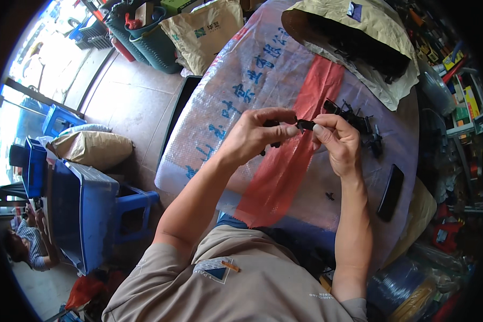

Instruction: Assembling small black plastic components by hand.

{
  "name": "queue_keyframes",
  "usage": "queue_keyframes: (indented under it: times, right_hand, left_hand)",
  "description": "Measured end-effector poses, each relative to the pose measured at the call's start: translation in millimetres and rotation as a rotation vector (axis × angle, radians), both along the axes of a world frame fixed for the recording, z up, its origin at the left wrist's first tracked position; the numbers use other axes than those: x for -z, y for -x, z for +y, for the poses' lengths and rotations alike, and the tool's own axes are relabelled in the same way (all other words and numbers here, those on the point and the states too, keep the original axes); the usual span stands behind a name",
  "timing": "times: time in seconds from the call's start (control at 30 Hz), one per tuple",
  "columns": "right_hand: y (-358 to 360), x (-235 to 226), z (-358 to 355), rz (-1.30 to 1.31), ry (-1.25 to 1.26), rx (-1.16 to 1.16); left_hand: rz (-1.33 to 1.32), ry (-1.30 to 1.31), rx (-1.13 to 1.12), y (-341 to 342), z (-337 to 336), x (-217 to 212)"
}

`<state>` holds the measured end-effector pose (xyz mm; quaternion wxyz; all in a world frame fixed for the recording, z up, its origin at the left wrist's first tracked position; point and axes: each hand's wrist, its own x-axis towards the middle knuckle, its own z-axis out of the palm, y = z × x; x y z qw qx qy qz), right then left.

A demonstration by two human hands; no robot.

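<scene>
Holds small black part (306,124) above the tabletop (322,172), over the red stripe (276,185) of a translucent plastic sheet (190,142). Pinches it between thumb and forefinger of the left hand (255,134), grip closed on the left end. Pinches it likewise between thumb and forefinger of the right hand (338,139), grip closed on the right end. Shows further black material beside the curled left fingers; cannot tell whether joined to the pinched part.

Note to the right of the right hand, on the sheet: cluster of black parts (361,121), irregular, partly overlapping. Note below the right hand, just left of the forearm: loose black piece (330,196), small and lying apart from the cluster. Note farther right, near the sheet edge: flat black strip (390,192), elongated, with rounded corners. See at the far end: glossy dark panel (354,45), curved, resting on crumpled cream wrapping (397,95).

Locate to the left, off the tabletop: blue bin (91,209), blue stool (137,214), tan sack (94,149). Locate beyond the far left edge: paper bag (201,45) beside a teal basket (153,48).
</scene>
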<state>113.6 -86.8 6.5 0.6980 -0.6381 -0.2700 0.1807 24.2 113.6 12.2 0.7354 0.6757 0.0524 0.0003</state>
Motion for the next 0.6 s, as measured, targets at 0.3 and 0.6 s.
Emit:
queue_keyframes:
  times: [0.3, 0.6]
  right_hand:
    - [18, -11, -18, -0.146, -0.037, 0.101]
    - [20, -1, -36, 0.011, -0.125, 0.039]
  left_hand:
    - [-0.248, -0.226, -0.017, -4, -43, -9]
    - [-0.211, -0.254, 0.007, -5, -66, -7]
